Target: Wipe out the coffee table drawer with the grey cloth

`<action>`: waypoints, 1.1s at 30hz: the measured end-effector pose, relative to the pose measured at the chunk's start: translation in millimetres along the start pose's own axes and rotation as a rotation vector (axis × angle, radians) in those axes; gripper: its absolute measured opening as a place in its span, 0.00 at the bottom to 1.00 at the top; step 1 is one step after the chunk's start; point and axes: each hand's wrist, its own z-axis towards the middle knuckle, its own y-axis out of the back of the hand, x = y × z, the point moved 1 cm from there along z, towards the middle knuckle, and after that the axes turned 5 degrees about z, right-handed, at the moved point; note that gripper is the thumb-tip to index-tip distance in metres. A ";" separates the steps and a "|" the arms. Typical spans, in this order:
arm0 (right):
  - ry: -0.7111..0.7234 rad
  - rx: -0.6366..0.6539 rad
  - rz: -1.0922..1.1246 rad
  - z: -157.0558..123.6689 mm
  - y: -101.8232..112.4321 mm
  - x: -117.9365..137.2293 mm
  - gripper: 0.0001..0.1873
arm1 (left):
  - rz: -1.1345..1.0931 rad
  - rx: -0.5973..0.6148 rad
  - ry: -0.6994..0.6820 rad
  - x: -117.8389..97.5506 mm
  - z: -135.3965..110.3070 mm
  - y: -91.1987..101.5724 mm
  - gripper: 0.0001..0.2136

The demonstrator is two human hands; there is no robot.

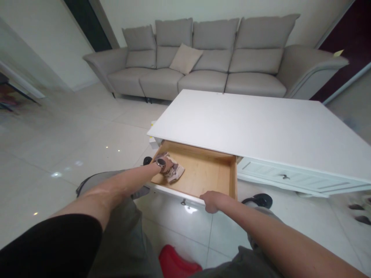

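Note:
A wooden drawer point(207, 173) with a white front is pulled out of the white coffee table point(246, 119). Inside its left end, my left hand point(168, 163), wearing a watch point(160, 163), is closed on a crumpled patterned cloth point(175, 173) that rests on the drawer bottom. The cloth partly hides those fingers. My right hand point(212, 201) grips the top edge of the drawer front, to the right of the small metal knob point(183, 202).
A grey sofa point(203, 77) with a beige cushion point(186, 58) stands behind the table. A second, closed drawer point(290, 178) is at the right. Below me is a red seat point(178, 263). A white box point(153, 143) stands by the table's left end.

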 end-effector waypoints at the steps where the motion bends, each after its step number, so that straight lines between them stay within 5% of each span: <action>1: 0.008 0.004 -0.003 0.8 0.2 0.3 0.34 | 0.021 0.041 0.006 0.6 -5.1 2.2 0.16; 5: 0.013 0.001 0.003 2.9 -0.5 0.6 0.35 | 0.073 0.060 0.051 11.8 -33.0 35.5 0.26; 9: 0.004 -0.022 0.039 2.7 -3.7 -2.2 0.34 | 0.236 -0.189 0.290 40.0 -76.8 89.2 0.24; 12: 0.006 -0.043 0.070 3.1 -7.5 -6.0 0.32 | 0.283 -0.293 0.396 51.7 -94.2 101.9 0.22; 14: 0.013 -0.051 0.083 4.0 -9.7 -8.0 0.31 | 0.243 -0.251 0.400 53.2 -90.6 86.4 0.24; 18: -0.001 -0.054 0.093 5.3 -11.3 -8.5 0.30 | 0.054 -0.057 0.353 48.2 -58.4 19.9 0.36; 22: -0.026 -0.070 0.089 6.3 -12.9 -8.1 0.29 | 0.035 -0.074 0.433 44.7 -26.1 -27.4 0.33; 28: -0.003 -0.080 0.099 8.9 -16.7 -11.5 0.29 | 0.101 -0.262 0.301 58.0 4.3 -21.4 0.28; 33: -0.026 -0.076 0.106 6.8 -11.0 -11.8 0.29 | 0.102 -0.242 0.311 65.2 28.8 -16.9 0.25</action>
